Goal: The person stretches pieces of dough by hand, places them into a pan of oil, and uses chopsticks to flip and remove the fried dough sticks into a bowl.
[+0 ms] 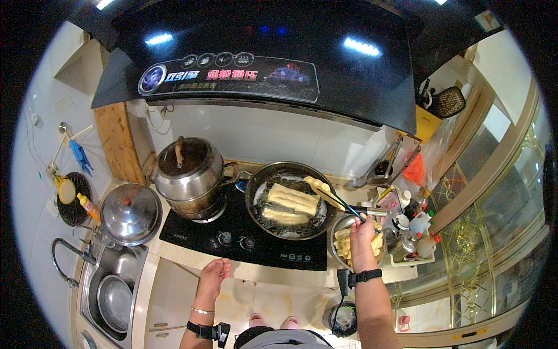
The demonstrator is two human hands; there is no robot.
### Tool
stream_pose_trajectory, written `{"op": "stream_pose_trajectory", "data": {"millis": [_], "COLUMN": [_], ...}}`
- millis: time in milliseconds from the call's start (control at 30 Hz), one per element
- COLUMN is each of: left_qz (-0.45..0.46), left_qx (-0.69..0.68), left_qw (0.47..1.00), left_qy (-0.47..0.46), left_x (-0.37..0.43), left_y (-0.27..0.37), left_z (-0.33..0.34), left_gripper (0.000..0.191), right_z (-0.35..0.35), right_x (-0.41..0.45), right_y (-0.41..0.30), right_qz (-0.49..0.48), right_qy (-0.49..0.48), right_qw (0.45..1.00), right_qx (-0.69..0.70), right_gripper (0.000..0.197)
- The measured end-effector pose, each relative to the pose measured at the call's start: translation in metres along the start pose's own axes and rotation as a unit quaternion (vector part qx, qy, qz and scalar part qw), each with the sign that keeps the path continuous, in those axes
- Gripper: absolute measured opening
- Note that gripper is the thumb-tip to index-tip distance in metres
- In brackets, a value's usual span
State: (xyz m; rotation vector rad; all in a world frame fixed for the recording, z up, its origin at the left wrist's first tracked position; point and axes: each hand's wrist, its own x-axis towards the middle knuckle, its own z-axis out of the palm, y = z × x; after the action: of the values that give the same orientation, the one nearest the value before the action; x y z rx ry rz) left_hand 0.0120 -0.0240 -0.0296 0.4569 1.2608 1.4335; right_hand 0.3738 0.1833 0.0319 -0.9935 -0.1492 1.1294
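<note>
My right hand (pixel 364 235) grips a pair of dark green chopsticks (pixel 348 207) over the right side of the frying pan (pixel 249 209). Between their tips is a pale yellow fried dough stick (pixel 323 192), raised above the pan's right rim. More dough sticks (pixel 293 199) lie in bubbling oil (pixel 260 196) in the pan. Under my right hand stands a metal bowl (pixel 335 249) heaped with pale golden dough pieces (pixel 344 244), partly hidden by the forearm. My left hand (pixel 213 275) hovers before the cooktop's front edge, fingers curled, with nothing visible in it.
A lidded steel pot (pixel 189 174) sits on the left burner of the black glass cooktop (pixel 192 233). A domed lid (pixel 130 213) lies beside the sink (pixel 117 257). Bottles and jars (pixel 418 231) crowd the right counter. A range hood (pixel 261 48) overhangs everything; a bin (pixel 344 318) stands below.
</note>
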Motion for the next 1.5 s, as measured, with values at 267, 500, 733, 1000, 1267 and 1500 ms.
{"op": "stream_pose_trajectory", "data": {"millis": [267, 500, 733, 1000, 1267, 1500], "left_qz": [-0.003, -0.007, -0.008, -0.008, -0.013, 0.001], "left_qx": [-0.001, 0.003, -0.001, -0.001, -0.002, -0.008], "left_qw": [1.000, 1.000, 1.000, 1.000, 1.000, 1.000], "left_qy": [-0.002, 0.002, 0.000, 0.008, 0.011, 0.001], "left_x": [0.001, 0.000, -0.002, -0.002, -0.005, -0.006], "left_y": [0.000, 0.001, 0.000, -0.001, 0.000, -0.004], "left_z": [-0.002, -0.002, -0.002, -0.005, -0.003, -0.002], "left_gripper": [0.024, 0.024, 0.024, 0.021, 0.020, 0.020], "right_z": [-0.001, -0.001, -0.004, -0.006, -0.013, -0.014], "right_x": [0.000, -0.003, -0.001, -0.004, -0.004, -0.009], "right_y": [0.001, 0.001, 0.003, 0.003, 0.005, 0.001], "right_qz": [-0.008, -0.005, -0.008, -0.006, -0.017, -0.018], "right_qy": [0.004, 0.008, -0.007, 0.008, 0.004, 0.007], "right_qw": [1.000, 1.000, 1.000, 1.000, 1.000, 1.000], "right_qx": [0.001, 0.007, 0.017, 0.018, 0.021, 0.016], "right_gripper": [0.033, 0.033, 0.034, 0.034, 0.034, 0.034]}}
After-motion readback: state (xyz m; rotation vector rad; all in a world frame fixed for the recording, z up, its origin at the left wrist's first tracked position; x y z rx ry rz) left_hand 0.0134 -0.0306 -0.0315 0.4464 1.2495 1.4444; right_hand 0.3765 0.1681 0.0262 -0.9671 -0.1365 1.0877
